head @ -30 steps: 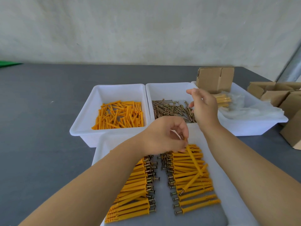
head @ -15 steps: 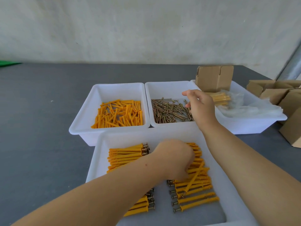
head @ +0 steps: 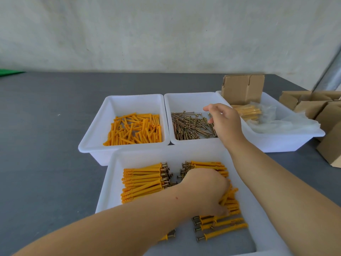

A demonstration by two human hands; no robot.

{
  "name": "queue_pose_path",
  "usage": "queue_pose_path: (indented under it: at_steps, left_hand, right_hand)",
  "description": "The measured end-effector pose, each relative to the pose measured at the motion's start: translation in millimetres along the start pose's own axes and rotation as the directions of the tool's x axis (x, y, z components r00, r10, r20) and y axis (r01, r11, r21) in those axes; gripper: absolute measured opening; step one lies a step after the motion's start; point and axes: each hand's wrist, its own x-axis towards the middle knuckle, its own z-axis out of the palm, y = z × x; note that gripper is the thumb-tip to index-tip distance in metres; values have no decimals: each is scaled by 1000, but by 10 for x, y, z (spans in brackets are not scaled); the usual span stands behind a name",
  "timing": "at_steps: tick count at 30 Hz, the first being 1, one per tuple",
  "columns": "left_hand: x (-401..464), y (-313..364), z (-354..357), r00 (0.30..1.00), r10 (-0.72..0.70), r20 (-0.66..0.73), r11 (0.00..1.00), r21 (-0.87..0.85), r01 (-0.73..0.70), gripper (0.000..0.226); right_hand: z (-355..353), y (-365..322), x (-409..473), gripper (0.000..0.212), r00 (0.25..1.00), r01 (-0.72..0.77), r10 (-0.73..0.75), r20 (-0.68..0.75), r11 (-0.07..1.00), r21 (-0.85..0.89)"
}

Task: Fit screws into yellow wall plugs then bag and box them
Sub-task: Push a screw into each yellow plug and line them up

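Loose yellow wall plugs point(head: 134, 129) fill the far left white tray point(head: 92, 139). Brass screws point(head: 191, 126) lie in the middle far tray point(head: 193, 97). The near tray point(head: 110, 182) holds two piles of plugs fitted with screws, a left pile point(head: 144, 180) and a right pile point(head: 221, 224). My left hand point(head: 204, 189) is down on the right pile, fingers curled over a fitted plug; its fingertips are hidden. My right hand point(head: 225, 122) hovers over the right side of the screws with fingers loosely spread, holding nothing I can see.
A third white tray point(head: 276, 143) at the far right holds bagged plugs point(head: 247, 111), clear plastic bags point(head: 287, 122) and a flat cardboard box point(head: 241, 87). More cardboard boxes point(head: 317, 106) stand at the right table edge. The grey table point(head: 46, 135) spreads left.
My left hand came down from above the near tray with a fitted plug onto the right pile. My right hand dropped lower and forward over the screws.
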Motion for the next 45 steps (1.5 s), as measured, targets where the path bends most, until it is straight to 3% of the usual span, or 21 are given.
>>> queue_pose_path:
  at_steps: [12, 21, 24, 26, 28, 30, 32, 34, 37, 40, 43, 45]
  left_hand:
    - [30, -93, -44, 983, 44, 175, 976, -216, -6, 23]
    - [51, -130, -4, 997, -61, 42, 975, -210, 68, 32]
    - [59, -183, -91, 991, -106, -80, 960, -268, 81, 30]
    - [58, -308, -183, 950, -208, -235, 947, -292, 135, 26]
    - [25, -507, -274, 865, -309, -397, 939, -273, 210, 18]
    - [-23, -745, -343, 767, -390, -510, 920, -246, 304, 11]
    - [-92, -1007, -379, 684, -484, -546, 871, -227, 435, 17]
    - [-167, -1273, -370, 620, -630, -467, 765, -232, 601, 23]
    - [-240, -1571, -291, 575, -810, -112, 585, -225, 780, 29]
    - [-217, -1698, -227, 574, -801, 168, 532, -238, 813, 46]
    - [-181, -1712, -230, 598, -768, 227, 561, -212, 800, 49]
    - [-180, -1739, -210, 620, -766, 173, 574, -249, 780, 37]
  right_hand:
    - [5, 21, 0, 25, 999, -1, 2, 35, 999, -35]
    - [31, 73, 32, 23, 997, 17, -8, 73, 991, -135]
    - [45, 99, 55, 22, 995, 56, -32, 99, 967, -247]
    - [64, 124, 74, 23, 989, 105, -52, 140, 907, -407]
    - [85, 137, 89, 24, 982, 125, -16, 190, 806, -579]
    - [104, 120, 116, 25, 955, 125, 102, 279, 714, -689]
    - [144, 57, 153, 33, 858, 156, 302, 415, 618, -771]
    - [186, -20, 207, 42, 704, 245, 472, 530, 539, -805]
    - [214, -85, 231, 45, 584, 292, 560, 587, 530, -796]
    - [212, -100, 215, 47, 564, 262, 587, 581, 540, -800]
    - [214, -56, 240, 42, 593, 227, 573, 566, 556, -800]
    - [216, 15, 265, 31, 639, 180, 546, 542, 579, -796]
